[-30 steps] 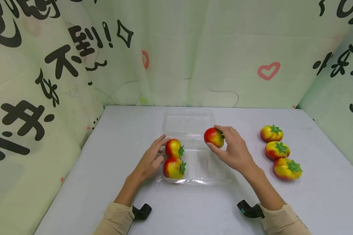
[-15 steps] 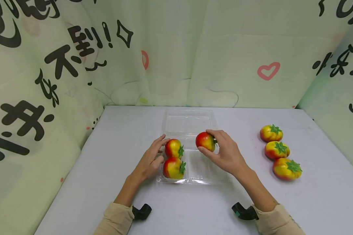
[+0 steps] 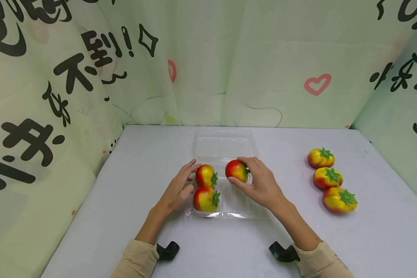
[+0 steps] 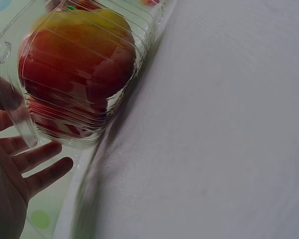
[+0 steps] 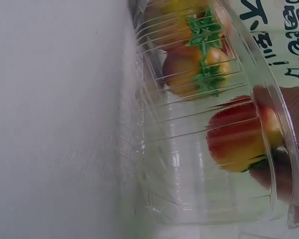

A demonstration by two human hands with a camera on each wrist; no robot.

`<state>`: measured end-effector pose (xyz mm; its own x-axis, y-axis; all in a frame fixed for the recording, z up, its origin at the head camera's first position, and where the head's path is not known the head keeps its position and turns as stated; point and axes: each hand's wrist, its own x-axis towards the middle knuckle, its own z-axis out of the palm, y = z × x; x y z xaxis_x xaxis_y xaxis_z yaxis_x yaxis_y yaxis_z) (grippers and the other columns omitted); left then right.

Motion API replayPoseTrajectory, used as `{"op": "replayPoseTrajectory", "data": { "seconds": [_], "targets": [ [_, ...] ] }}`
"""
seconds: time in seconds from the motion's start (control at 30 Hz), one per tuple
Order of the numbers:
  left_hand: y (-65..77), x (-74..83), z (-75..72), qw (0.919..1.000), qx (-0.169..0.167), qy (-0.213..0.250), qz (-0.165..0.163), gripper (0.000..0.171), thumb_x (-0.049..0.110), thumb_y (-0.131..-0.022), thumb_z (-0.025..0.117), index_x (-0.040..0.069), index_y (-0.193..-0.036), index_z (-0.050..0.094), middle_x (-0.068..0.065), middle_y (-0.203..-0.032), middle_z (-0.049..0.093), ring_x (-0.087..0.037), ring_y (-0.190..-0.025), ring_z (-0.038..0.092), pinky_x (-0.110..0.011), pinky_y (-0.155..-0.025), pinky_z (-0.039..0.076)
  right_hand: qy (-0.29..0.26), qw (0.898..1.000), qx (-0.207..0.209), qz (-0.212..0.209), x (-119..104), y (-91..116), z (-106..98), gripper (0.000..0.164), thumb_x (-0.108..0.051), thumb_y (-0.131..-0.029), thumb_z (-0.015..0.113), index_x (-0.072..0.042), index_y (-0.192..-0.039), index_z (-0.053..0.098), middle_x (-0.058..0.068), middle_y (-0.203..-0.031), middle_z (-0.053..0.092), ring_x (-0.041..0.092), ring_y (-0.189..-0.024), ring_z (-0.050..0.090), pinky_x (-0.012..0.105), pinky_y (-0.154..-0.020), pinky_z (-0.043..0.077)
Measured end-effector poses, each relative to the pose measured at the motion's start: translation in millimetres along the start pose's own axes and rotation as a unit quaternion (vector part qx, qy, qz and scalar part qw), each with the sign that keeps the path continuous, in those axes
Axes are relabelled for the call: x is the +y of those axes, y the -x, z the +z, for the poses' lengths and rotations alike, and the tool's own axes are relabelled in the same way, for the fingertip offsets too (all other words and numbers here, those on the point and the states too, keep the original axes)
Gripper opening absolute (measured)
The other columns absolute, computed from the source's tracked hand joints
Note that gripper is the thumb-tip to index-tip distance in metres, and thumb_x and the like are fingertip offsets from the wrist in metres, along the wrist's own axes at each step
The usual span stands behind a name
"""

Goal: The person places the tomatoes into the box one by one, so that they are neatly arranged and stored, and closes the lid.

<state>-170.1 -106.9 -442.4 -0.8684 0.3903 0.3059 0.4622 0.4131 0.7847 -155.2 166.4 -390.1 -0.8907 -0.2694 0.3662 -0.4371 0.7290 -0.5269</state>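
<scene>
My right hand (image 3: 262, 185) grips a red-and-yellow fruit (image 3: 236, 171) between thumb and fingers, its green leafy top turned toward the palm. It is over the right side of a clear plastic clamshell box (image 3: 244, 202); in the right wrist view, the held fruit (image 5: 239, 134) shows through the box wall. Two similar fruits, a far one (image 3: 205, 175) and a near one (image 3: 205, 199), sit in the box's left side, leafy tops facing right. My left hand (image 3: 177, 191) is at the box's left edge, and its fingers (image 4: 50, 174) are extended and spread beside the wall in the left wrist view.
The box's clear lid (image 3: 224, 144) lies folded back behind it. Three more such fruits stand in a row on the right: far (image 3: 319, 158), middle (image 3: 326, 177) and near (image 3: 338, 200). Printed curtains (image 3: 264, 58) enclose the white table (image 3: 142, 154) at the back and sides.
My right hand has carried its fruit leftward and a little nearer, toward the two fruits in the box. The left hand has stayed in place.
</scene>
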Motion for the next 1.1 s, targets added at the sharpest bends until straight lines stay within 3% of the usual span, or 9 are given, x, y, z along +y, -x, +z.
{"op": "replayPoseTrajectory", "data": {
  "seconds": [0.43, 0.8, 1.1],
  "targets": [
    [0.8, 0.2, -0.4, 1.0, 0.001, 0.0, 0.0, 0.068, 0.008, -0.083, 0.041, 0.007, -0.151, 0.048, -0.016, -0.164, 0.033, -0.032, -0.142, 0.047, -0.052, -0.104, 0.051, 0.008, 1.0, -0.02, 0.011, -3.6, -1.0, 11.4, 0.063, -0.034, -0.085, 0.082, -0.002, -0.135, 0.058, 0.014, -0.128, 0.064, 0.03, -0.114, 0.062, 0.047, -0.095, 0.057],
    [0.8, 0.5, -0.2, 1.0, 0.001, -0.001, 0.001, 0.068, 0.008, -0.084, 0.041, 0.008, -0.151, 0.048, -0.016, -0.164, 0.033, -0.032, -0.142, 0.047, -0.052, -0.104, 0.051, 0.055, 0.997, -0.044, 0.043, -8.1, -4.1, 21.5, 0.064, -0.037, -0.085, 0.082, 0.003, -0.129, 0.06, 0.017, -0.119, 0.066, 0.031, -0.102, 0.062, 0.045, -0.088, 0.058],
    [0.7, 0.2, -0.1, 1.0, 0.001, 0.0, 0.002, 0.068, 0.008, -0.083, 0.042, 0.008, -0.151, 0.048, -0.016, -0.164, 0.033, -0.032, -0.143, 0.046, -0.052, -0.104, 0.051, 0.06, 0.996, -0.034, 0.059, -8.9, -7.4, 28.9, 0.067, -0.041, -0.084, 0.082, 0.002, -0.13, 0.06, 0.018, -0.118, 0.065, 0.032, -0.099, 0.062, 0.046, -0.089, 0.059]
  ]
}}
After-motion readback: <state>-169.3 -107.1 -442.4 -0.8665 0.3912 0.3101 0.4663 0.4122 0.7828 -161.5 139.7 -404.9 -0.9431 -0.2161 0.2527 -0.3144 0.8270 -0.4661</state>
